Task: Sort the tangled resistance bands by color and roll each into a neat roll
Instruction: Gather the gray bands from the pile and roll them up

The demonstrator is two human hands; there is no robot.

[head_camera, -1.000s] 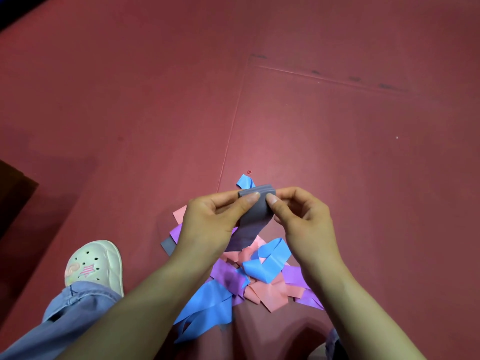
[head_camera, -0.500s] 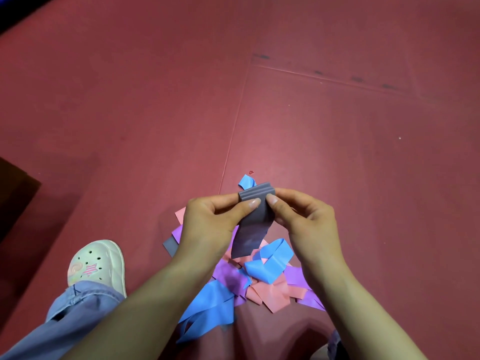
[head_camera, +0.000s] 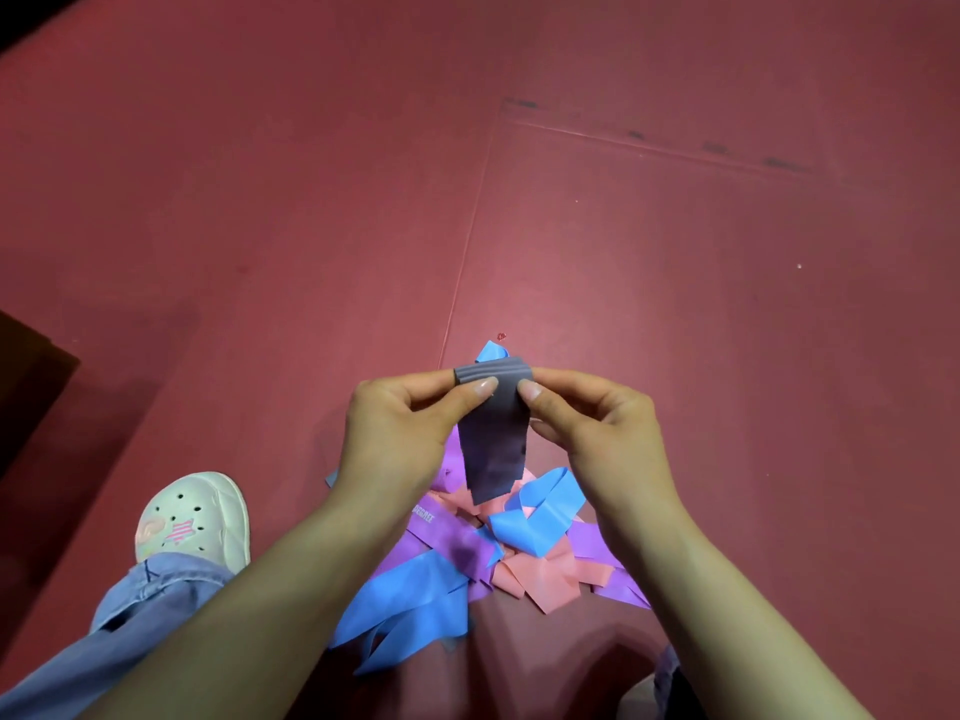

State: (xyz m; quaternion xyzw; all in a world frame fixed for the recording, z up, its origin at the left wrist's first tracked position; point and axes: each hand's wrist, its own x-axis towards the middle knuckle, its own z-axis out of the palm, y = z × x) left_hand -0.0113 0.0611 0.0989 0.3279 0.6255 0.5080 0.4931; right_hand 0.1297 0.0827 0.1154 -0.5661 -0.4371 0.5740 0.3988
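A grey band point(head_camera: 492, 449) is held up over the pile, its top wound into a small roll and a short free tail hanging down. My left hand point(head_camera: 405, 433) pinches the roll's left side with thumb and fingers; my right hand point(head_camera: 587, 433) pinches its right side. Below lies a tangle on the red floor: a blue band point(head_camera: 410, 605), a second blue loop point(head_camera: 540, 511), a purple band point(head_camera: 447, 532) with white print, and a pink band point(head_camera: 540, 574). A blue tip point(head_camera: 491, 351) shows beyond the roll.
The red mat floor point(head_camera: 675, 262) has a seam running from the pile toward the far side. My left foot in a white clog point(head_camera: 192, 517) and a denim trouser leg point(head_camera: 104, 641) sit to the left of the pile. A dark object point(head_camera: 26, 387) is at the left edge.
The grey roll has grown thicker and the hanging tail shorter; its far end has lifted off the pile. Both hands stayed at the same spot, turning the roll.
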